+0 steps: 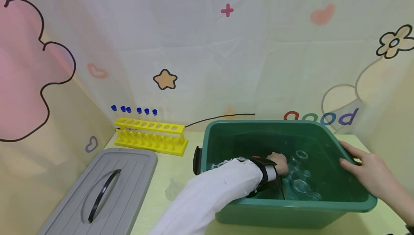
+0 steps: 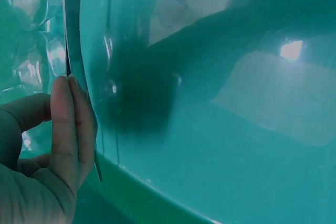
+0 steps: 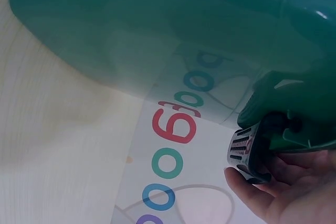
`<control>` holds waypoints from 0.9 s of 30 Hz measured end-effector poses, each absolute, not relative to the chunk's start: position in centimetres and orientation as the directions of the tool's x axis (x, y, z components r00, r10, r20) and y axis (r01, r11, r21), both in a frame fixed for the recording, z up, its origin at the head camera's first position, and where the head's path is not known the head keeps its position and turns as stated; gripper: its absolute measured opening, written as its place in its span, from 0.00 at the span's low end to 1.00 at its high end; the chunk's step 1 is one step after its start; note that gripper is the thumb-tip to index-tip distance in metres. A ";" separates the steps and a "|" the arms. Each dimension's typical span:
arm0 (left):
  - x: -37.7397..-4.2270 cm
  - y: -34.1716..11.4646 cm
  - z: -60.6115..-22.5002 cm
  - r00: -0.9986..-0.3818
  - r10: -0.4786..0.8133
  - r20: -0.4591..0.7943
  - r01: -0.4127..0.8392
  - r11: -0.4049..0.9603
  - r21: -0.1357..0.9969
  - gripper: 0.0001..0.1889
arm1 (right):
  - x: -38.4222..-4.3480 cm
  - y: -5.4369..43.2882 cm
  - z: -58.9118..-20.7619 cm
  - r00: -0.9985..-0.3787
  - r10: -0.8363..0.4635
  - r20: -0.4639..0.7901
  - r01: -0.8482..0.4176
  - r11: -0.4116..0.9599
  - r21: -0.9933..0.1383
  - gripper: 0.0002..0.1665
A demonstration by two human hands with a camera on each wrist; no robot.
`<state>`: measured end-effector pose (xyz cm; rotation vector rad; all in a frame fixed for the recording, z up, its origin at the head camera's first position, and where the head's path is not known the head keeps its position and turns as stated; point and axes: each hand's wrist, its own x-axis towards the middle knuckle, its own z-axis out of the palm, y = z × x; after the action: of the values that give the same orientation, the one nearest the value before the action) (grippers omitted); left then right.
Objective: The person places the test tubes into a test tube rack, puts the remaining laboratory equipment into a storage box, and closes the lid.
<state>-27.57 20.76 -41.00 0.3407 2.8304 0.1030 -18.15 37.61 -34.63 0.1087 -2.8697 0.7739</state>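
A deep green plastic storage bin (image 1: 284,203) stands lidless on the table. My left hand (image 1: 279,163) reaches down inside it, its sleeve crossing the near left rim. In the left wrist view, thumb and fingers pinch slim metal tweezers (image 2: 75,30) upright. Close beside the tweezers lies clear glassware (image 1: 300,186), several pieces grouped on the bin's floor. At the bin's right end, my right hand (image 1: 372,170) grips the rim by the handle. The right wrist view has its fingers curled behind a black latch (image 3: 251,153).
Left of the bin stands a yellow test tube rack (image 1: 148,147), with several blue-capped tubes (image 1: 139,110) along its back. A grey lid (image 1: 129,192) with a black handle lies at the left. A small clear glass vessel (image 1: 173,190) sits between lid and bin. Behind hangs a printed curtain (image 1: 207,66).
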 end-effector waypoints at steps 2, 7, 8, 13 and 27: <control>-27.6 20.8 -41.2 -0.933 0.230 -0.278 0.210 0.973 0.099 0.10 | -18.1 37.5 -34.6 -0.983 -0.024 0.183 -0.113 0.861 -0.495 0.32; -27.8 20.8 -41.4 -0.919 0.221 -0.325 0.174 0.970 0.169 0.09 | -18.2 37.5 -34.6 -0.982 -0.021 0.189 -0.116 0.856 -0.504 0.32; -27.8 20.8 -41.4 -0.917 0.219 -0.333 0.165 0.969 0.183 0.09 | -18.2 37.5 -34.6 -0.980 -0.021 0.196 -0.119 0.856 -0.504 0.32; -27.9 20.9 -41.7 -0.925 0.198 -0.325 0.133 0.968 0.212 0.10 | -18.2 37.6 -34.6 -0.978 -0.021 0.206 -0.124 0.857 -0.500 0.32; -27.7 20.8 -43.0 -0.933 0.220 -0.284 0.137 0.949 0.283 0.10 | -18.2 37.5 -34.5 -0.985 -0.020 0.174 -0.107 0.854 -0.509 0.32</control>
<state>-27.68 20.77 -43.00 0.2623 2.7871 0.3734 -18.23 37.51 -34.53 0.0987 -2.8670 0.8011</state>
